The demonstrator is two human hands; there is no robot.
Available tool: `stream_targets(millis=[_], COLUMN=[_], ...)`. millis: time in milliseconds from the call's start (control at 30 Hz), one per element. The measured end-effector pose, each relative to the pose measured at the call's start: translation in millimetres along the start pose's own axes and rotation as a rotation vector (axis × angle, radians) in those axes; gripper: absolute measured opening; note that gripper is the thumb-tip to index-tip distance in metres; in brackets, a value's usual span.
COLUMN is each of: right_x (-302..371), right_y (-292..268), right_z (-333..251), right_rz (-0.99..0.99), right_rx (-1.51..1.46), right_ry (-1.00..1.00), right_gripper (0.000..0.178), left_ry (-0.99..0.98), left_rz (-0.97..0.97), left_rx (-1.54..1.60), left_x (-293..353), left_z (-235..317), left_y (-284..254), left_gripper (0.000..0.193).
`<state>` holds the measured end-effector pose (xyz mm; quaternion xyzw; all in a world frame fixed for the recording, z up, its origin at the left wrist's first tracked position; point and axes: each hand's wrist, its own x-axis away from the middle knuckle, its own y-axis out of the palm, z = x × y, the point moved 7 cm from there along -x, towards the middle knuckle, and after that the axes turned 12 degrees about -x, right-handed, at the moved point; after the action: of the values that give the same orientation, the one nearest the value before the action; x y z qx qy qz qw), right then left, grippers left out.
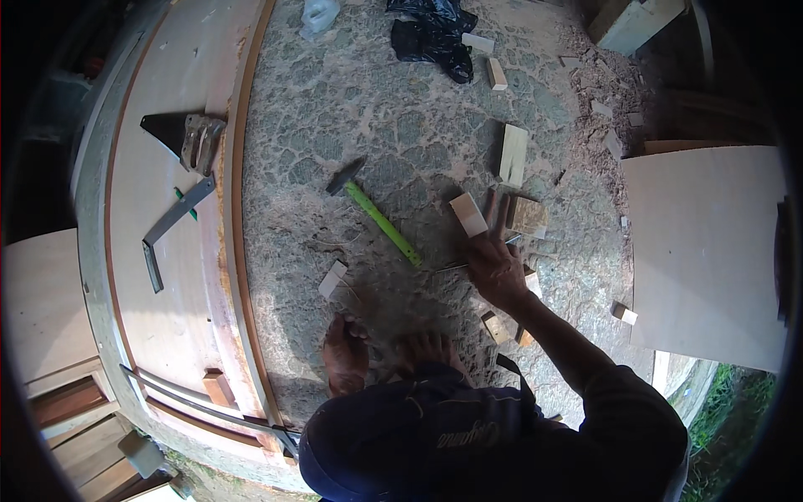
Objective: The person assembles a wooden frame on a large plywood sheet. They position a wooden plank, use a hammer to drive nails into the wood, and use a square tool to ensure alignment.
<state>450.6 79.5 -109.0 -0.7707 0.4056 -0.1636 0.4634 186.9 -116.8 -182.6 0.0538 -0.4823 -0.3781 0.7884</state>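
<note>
My right hand (pixel 500 272) reaches forward among several small wooden blocks. Its thumb and stretched fingers close around a pale wooden block (pixel 468 215). A rougher, brown-faced block (pixel 529 217) sits just right of the fingers, and a longer pale block (pixel 514 155) lies beyond. Thin metal pieces show beside the hand, too small to name. My left hand (pixel 345 353) is curled near my bare toes (pixel 425 347); what its fingers hold, if anything, I cannot make out. A small white-faced block (pixel 333 279) rests ahead of it. Between the hands, farther out, lies a hammer (pixel 381 222) with a bright green handle.
On the left, a long wooden panel (pixel 171 276) carries a handsaw (pixel 188 140), an angled metal square (pixel 176 219) and a block (pixel 218 388). A black plastic bag (pixel 431 38) and loose blocks lie on the rough stone floor (pixel 309 125). A pale board (pixel 707 251) stands right.
</note>
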Motion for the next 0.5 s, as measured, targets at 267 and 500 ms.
stream_targets(millis=[267,500], right_x=[13.1,-12.8], right_y=[1.6,2.6], right_z=[21.3,37.3], right_rz=[-0.067,-0.028], right_rx=[-0.081,-0.229], right_ry=[0.010,0.006], right_gripper=[0.029,0.019], left_ry=[0.025,0.095], left_rz=[0.007,0.041], left_rx=[-0.070,-0.093], left_x=[9.4,14.1], left_z=[12.0,25.3], left_y=[16.8,-7.1], left_gripper=[0.020,0.020])
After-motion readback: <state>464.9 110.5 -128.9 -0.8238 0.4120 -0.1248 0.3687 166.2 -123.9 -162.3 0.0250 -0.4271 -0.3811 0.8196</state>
